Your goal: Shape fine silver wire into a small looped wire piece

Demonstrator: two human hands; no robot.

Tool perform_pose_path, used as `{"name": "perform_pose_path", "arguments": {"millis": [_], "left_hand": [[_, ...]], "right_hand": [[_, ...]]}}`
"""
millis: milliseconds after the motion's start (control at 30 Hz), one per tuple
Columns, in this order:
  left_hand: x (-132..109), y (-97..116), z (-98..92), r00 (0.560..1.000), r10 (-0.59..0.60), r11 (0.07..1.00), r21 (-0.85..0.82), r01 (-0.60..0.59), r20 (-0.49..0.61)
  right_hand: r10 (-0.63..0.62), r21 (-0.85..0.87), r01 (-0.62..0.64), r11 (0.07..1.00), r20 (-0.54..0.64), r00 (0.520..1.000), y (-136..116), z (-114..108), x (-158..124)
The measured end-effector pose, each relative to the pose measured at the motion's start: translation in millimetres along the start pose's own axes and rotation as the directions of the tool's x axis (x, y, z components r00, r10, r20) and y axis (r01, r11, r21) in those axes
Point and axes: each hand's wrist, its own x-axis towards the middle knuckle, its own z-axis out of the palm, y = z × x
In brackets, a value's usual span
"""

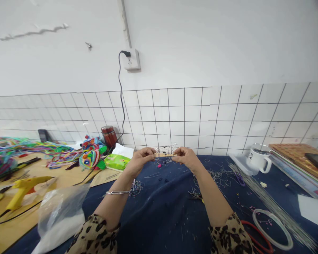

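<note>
Between my two hands a thin wire frame (164, 152) is held up above the dark blue cloth. My left hand (141, 158) pinches its left end with thumb and fingertips. At the other end, my right hand (184, 158) is closed on it in the same kind of pinch. The fine details of the wirework are too small to make out. A small pink piece (159, 165) shows just under the frame. Beneath my left forearm lies a tangle of wire (136, 188), and more loose wire (217, 178) is heaped beyond my right forearm. Pliers (197, 197) lie partly hidden beside that forearm.
A yellow glue gun (26, 187), a plastic bag (63, 211) and colourful fuzzy crafts (91, 157) lie left. On the right are a white mug (259, 158), straight wires (275, 204), a clear coil (286, 233) and stacked books (299, 173). A red-brown jar (109, 135) stands by the wall.
</note>
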Motion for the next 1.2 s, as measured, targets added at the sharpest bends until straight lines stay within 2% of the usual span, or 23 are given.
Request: {"name": "perform_pose_path", "arguments": {"millis": [433,800,1033,1200], "left_hand": [[-4,18,-4.3,0.995,0.077,0.984,0.159,-0.085,0.057],[-5,20,-4.0,0.991,0.093,0.969,0.220,-0.111,0.094],[-3,13,-6.3,0.993,0.089,0.958,0.266,-0.108,0.080],[-2,-8,12.3,0.990,0.084,0.960,0.259,-0.110,0.111]], "right_hand": [[-0.083,-0.107,0.091,0.990,0.080,0.993,-16,-4,-9],[-0.041,-0.193,0.064,0.979,0.120,0.992,-20,-6,-11],[-0.033,-0.188,0.055,0.981,0.115,0.993,-12,-5,-7],[-0.042,-0.215,0.066,0.974,0.113,0.993,8,10,1]]}}
